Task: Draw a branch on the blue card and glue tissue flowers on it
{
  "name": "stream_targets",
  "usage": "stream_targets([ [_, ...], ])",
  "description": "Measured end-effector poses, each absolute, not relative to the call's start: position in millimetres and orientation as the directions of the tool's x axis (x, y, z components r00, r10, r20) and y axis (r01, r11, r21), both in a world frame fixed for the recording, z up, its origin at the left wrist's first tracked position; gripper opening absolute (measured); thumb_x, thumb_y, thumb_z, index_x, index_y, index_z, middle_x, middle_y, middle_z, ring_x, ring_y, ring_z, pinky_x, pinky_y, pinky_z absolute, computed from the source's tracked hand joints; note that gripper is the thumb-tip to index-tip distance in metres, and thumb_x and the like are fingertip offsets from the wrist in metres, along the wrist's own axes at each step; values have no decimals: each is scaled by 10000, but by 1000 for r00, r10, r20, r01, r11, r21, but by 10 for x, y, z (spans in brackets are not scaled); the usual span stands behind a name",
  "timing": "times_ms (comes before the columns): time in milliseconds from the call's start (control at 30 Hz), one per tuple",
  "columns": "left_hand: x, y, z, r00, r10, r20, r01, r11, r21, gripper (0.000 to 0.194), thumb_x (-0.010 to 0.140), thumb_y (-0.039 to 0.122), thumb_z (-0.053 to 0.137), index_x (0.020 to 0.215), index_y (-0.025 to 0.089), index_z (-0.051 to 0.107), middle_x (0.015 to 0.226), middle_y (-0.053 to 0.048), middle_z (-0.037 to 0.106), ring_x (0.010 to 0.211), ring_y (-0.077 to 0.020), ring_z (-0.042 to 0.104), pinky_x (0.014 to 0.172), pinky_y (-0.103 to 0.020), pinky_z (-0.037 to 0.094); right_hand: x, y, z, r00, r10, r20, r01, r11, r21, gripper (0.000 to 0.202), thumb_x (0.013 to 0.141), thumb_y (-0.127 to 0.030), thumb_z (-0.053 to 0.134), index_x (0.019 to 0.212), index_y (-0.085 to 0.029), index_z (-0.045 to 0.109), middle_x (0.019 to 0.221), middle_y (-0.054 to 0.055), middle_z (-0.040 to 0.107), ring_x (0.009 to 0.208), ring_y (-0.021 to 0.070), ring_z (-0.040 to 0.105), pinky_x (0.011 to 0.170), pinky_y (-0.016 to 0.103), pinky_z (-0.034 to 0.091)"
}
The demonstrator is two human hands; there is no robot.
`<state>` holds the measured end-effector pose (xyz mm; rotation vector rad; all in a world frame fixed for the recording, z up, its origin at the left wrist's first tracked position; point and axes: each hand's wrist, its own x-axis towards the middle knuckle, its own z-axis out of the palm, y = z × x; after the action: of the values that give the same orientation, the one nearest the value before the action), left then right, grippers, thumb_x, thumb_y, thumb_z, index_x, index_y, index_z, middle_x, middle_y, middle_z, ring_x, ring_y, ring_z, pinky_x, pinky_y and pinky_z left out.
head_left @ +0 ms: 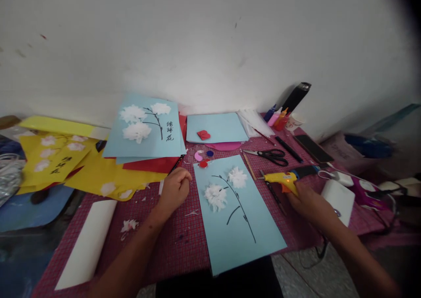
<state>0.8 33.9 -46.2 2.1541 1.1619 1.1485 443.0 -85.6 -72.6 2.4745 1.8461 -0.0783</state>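
Note:
My right hand point(301, 199) is wrapped round the handle of a yellow glue gun point(283, 179), its nozzle pointing left over the table and a small orange light lit on its side. On the left, my left hand point(176, 186) is closed in a fist; its inside is hidden. Between the hands lies a light blue sheet point(226, 232) with a drawn black branch point(238, 199). Two white paper flowers sit on that sheet, an upper flower point(237, 177) and a lower-left flower point(215, 197). A loose crumpled paper flower point(129, 226) lies left of my left forearm.
Behind my left hand lies a blue card point(167, 107) with white flowers, above yellow sheets point(94, 171). A rolled white sheet point(87, 245) is at front left. Scissors point(269, 156), a phone point(313, 149), paint bottles point(281, 120) and a white box point(338, 201) are on the right.

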Motion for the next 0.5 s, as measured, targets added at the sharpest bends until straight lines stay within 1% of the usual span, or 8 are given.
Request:
stream_targets([
  [67,16,335,-475,313,830,461,476,-557,680,222,823,55,430,745,200,579,775,-11,604,771,-161,586,743,-298,457,4451,-855,-738,249,968,-34,969,-249,-4,315,934,-356,470,1077,-112,608,964,183,720,867,310,702,702,370,480],
  [133,25,331,-485,323,827,461,479,-563,674,224,839,64,432,763,199,594,796,-14,617,785,-158,593,757,-297,465,4462,-863,-737,209,978,3,978,-209,-21,357,924,-359,484,1144,-105,605,1053,192,708,950,319,687,774,387,493],
  [200,32,328,-489,330,824,460,489,-566,664,219,857,81,438,793,198,612,829,-21,633,814,-161,602,783,-302,473,4456,-882,-711,195,981,13,980,-194,-30,401,925,-377,481,1200,-108,595,1110,192,697,985,321,678,812,400,493],
  [333,40,324,-476,332,828,453,512,-561,650,219,861,88,447,827,195,635,862,-32,648,859,-173,612,820,-320,479,4408,-922,-626,200,979,-27,978,-201,-50,410,925,-410,478,1195,-132,613,1056,156,715,932,299,687,812,394,494],
  [400,51,317,-462,303,840,450,489,-542,684,207,859,98,464,834,195,645,870,-33,657,867,-177,618,825,-323,483,4396,-934,-605,199,980,-22,978,-200,-50,416,922,-407,477,1187,-123,625,1042,160,719,933,302,688,813,391,500],
  [467,72,299,-444,232,886,402,423,-464,778,175,866,131,495,864,193,658,880,-31,670,856,-174,623,805,-312,494,4399,-939,-608,207,978,-6,977,-207,-46,423,913,-397,479,1185,-114,634,1041,170,721,926,308,691,806,391,509],
  [500,86,287,-433,188,917,351,370,-397,840,154,869,153,514,885,192,662,876,-28,673,830,-167,623,776,-298,499,4405,-937,-614,210,978,-3,977,-210,-46,424,906,-394,484,1187,-116,637,1038,169,722,916,310,693,801,393,513],
])
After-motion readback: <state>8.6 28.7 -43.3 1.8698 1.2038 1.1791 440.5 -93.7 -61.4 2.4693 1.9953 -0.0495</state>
